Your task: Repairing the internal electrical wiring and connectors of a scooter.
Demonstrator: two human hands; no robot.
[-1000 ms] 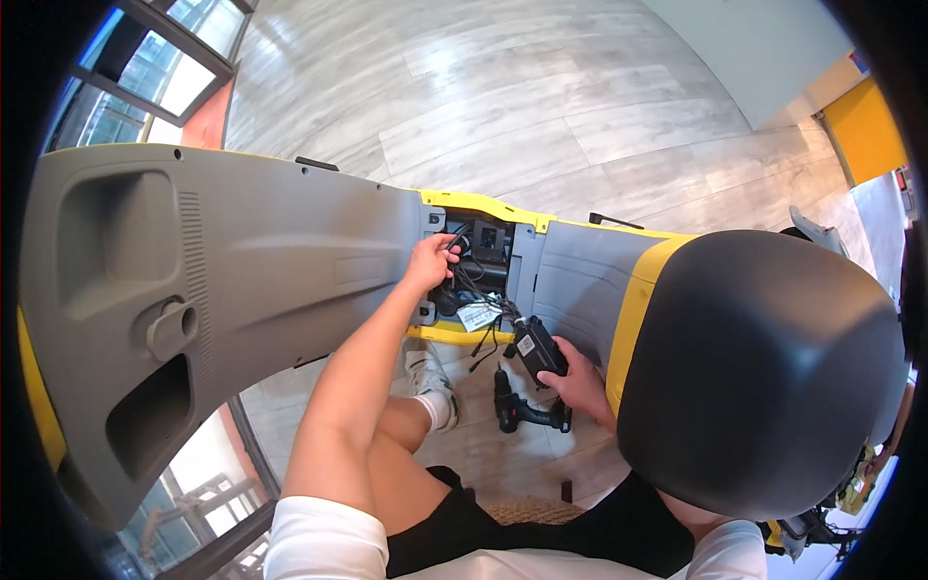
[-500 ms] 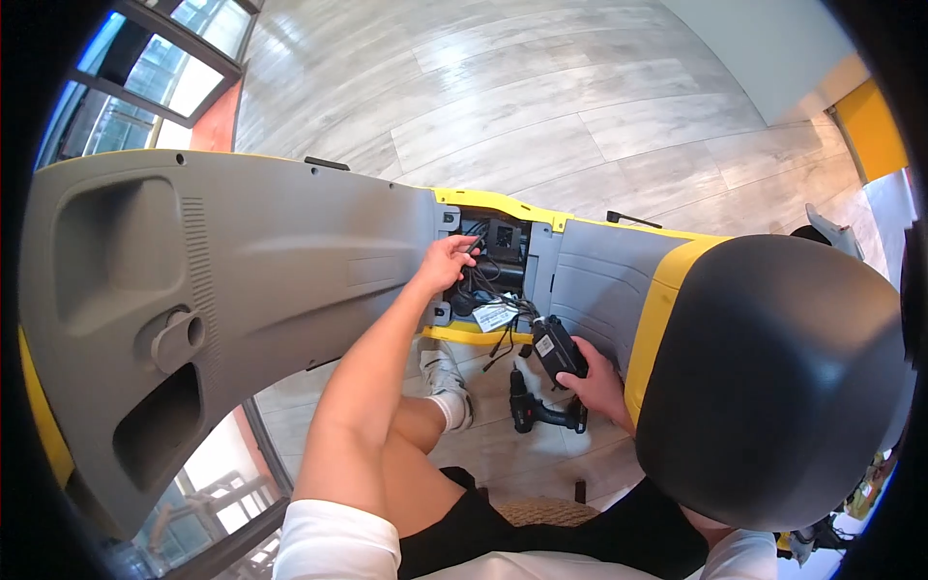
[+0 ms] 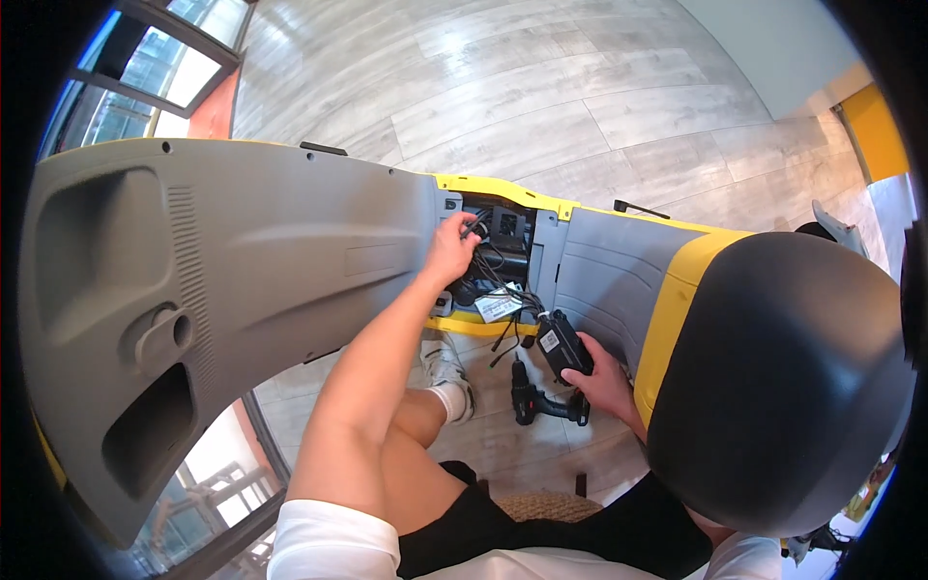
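Pale plank flooring (image 3: 512, 97) spreads around a grey-and-yellow scooter (image 3: 271, 217), seen in the head view, with windows (image 3: 159, 70) off to the left. Before us onlookers, a person in a white top leans over an open compartment (image 3: 503, 192) in the scooter's middle. The left hand (image 3: 449, 251) reaches in at its left side, fingers narrowed on black cables (image 3: 491, 273). The right hand (image 3: 607, 379) holds a black box (image 3: 558, 340) just outside the compartment's near edge, fingers wrapped about its right end; cables run from the box's other end into the opening, past a white label (image 3: 500, 303). A black power drill (image 3: 543, 402) lies on the floor near the box, beside the person's shoe (image 3: 447, 372). A rounded black seat (image 3: 783, 377) looms at right.
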